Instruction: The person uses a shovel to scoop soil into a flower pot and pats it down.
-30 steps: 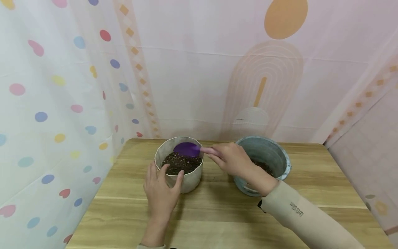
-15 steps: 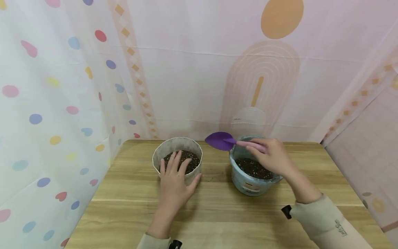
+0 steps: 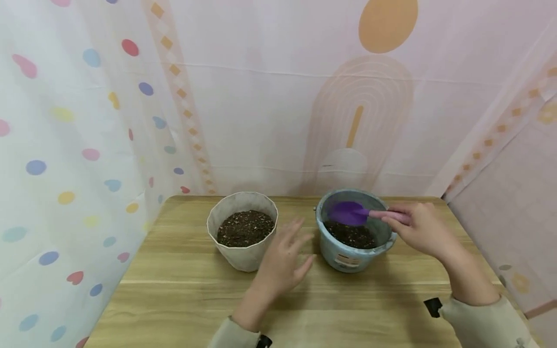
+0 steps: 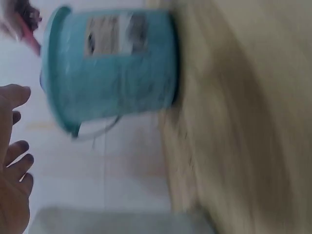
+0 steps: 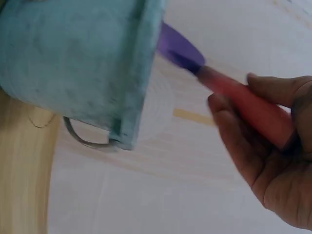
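Observation:
My right hand (image 3: 424,232) grips the pink handle of a garden trowel (image 3: 349,213) with a purple blade. The blade dips inside the rim of a blue bucket (image 3: 348,258), above dark soil (image 3: 351,235) in it. In the right wrist view the fingers and thumb wrap the handle (image 5: 248,105). My left hand (image 3: 280,263) hovers between the bucket and a whitish pot (image 3: 241,256), fingers spread and holding nothing. Dark speckled soil (image 3: 245,228) fills much of that pot. The left wrist view shows the hand (image 4: 14,170) at its edge, apart from the bucket.
Both containers stand near the back of a wooden table (image 3: 183,290). A patterned curtain (image 3: 261,121) hangs directly behind them, and a dotted one (image 3: 65,145) on the left. The bucket has a metal handle (image 5: 85,139) hanging at its side.
The trowel has moved right from over the whitish pot, then down into the blue bucket with my right hand. My left hand has left the pot and shifted right.

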The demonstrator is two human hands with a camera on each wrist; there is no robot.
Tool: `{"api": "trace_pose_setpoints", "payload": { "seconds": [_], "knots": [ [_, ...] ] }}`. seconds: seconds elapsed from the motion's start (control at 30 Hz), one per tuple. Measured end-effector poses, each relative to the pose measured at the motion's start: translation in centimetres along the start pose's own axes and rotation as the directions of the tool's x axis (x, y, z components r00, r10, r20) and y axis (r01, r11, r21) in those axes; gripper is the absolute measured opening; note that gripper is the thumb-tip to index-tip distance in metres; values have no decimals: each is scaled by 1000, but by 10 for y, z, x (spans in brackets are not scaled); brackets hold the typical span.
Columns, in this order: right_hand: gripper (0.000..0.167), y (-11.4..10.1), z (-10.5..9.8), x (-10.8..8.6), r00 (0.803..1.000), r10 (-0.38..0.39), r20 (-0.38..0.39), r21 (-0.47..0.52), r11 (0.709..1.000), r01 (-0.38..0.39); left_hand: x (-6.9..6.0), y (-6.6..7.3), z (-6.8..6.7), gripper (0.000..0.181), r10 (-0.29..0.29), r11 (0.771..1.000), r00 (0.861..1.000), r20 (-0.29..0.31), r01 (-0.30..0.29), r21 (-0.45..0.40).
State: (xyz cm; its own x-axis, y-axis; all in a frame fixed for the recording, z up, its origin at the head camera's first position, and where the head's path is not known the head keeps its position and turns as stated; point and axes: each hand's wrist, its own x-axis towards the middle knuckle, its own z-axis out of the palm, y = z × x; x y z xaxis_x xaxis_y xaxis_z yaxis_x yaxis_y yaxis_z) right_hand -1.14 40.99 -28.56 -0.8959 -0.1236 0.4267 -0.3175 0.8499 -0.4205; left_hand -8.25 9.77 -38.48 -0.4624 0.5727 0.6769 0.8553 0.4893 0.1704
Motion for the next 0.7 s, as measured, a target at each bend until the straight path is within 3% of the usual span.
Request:
{"api": "trace_pose_setpoints", "payload": {
  "seconds": [0.07, 0.13, 0.3, 0.37, 0.43, 0.5, 0.57, 0.63, 0.7],
  "knots": [
    [24, -1, 7, 1, 999, 4, 37, -55, 999, -2, 4, 6, 10, 45, 13, 1000, 998, 66, -12, -12],
    [23, -1, 16, 5, 998, 11, 67, -104, 995, -4, 10, 11, 18, 48, -17, 1000, 991, 136, 18, -6],
    [12, 7, 50, 23, 996, -51, 76, -243, 968, 68, 23, 19, 30, 53, -173, 982, 950, 260, 186, -27],
    [12, 9, 58, 27, 989, -98, 108, -255, 959, 123, 24, 20, 32, 53, -212, 971, 938, 273, 233, -47],
    [11, 11, 58, 28, 975, -153, 160, -227, 956, 187, 25, 22, 33, 52, -231, 965, 935, 268, 255, -58],
    [15, 12, 49, 27, 954, -208, 215, -182, 951, 248, 25, 23, 34, 51, -236, 964, 936, 260, 259, -59],
    [16, 12, 35, 27, 940, -216, 264, -133, 957, 258, 25, 23, 35, 50, -237, 963, 939, 250, 261, -66],
    [16, 13, 24, 29, 942, -196, 271, -131, 962, 238, 26, 23, 36, 50, -244, 960, 938, 244, 270, -79],
    [11, 15, 18, 30, 957, -159, 243, -199, 957, 209, 27, 23, 36, 49, -254, 955, 936, 243, 283, -92]
  ]
}}
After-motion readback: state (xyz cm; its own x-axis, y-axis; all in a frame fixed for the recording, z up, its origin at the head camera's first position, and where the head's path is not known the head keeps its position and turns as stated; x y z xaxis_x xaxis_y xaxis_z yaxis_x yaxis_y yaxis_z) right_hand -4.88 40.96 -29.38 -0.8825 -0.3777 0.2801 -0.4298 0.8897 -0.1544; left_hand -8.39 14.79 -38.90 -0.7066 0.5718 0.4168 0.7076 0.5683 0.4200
